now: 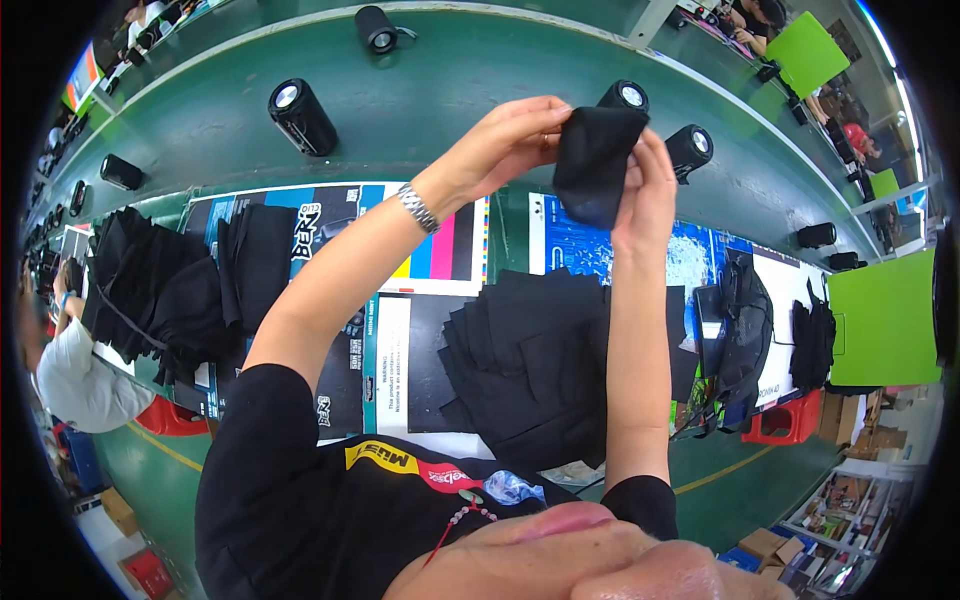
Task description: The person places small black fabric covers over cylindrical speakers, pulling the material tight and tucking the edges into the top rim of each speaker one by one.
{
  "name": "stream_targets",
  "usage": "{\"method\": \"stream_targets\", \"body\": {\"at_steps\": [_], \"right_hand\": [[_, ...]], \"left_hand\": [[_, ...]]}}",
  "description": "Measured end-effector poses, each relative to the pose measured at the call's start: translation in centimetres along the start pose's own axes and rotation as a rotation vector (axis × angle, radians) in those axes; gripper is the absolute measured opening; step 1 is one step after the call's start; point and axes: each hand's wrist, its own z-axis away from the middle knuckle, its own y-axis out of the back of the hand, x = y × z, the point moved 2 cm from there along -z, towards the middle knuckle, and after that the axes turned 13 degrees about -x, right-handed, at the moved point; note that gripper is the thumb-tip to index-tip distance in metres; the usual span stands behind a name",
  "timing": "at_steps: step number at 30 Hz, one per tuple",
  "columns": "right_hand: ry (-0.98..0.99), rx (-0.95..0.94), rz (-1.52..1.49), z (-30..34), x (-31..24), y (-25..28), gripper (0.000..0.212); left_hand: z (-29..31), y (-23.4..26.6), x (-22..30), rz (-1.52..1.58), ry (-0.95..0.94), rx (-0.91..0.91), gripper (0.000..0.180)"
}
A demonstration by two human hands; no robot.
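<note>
Holding one black cloth (598,170) aloft, the left hand (522,140) pinches its upper left edge, the right hand (650,190) its right side. Nearer the person, a pile of black cloths (535,360) lies over printed sheets (335,385) on the table (513,235): bold white lettering (305,235) shows on dark ground, tiny dark text on a white panel (393,360). The black shirt's (265,460) yellow and red print (410,467) also bears lettering.
</note>
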Motion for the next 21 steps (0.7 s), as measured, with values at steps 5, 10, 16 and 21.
{"method": "stream_targets", "body": {"at_steps": [5,10,16,21], "right_hand": [[0.253,0.257,0.383,-4.8,-0.1,5.9,0.009],[0.578,0.413,1.081,-9.1,0.5,7.8,0.009],[0.17,0.363,0.852,-12.5,2.1,9.3,0.014],[-0.149,0.184,0.256,-10.1,4.7,6.4,0.015]], "left_hand": [[-7.6,3.8,-5.0,-0.192,0.009,0.125,0.021],[-13.7,7.4,-7.2,-0.809,-0.083,0.64,0.014],[-14.4,9.8,-8.3,-0.265,0.026,0.59,0.015],[-9.0,10.2,-4.1,-0.229,0.057,0.458,0.013]]}}
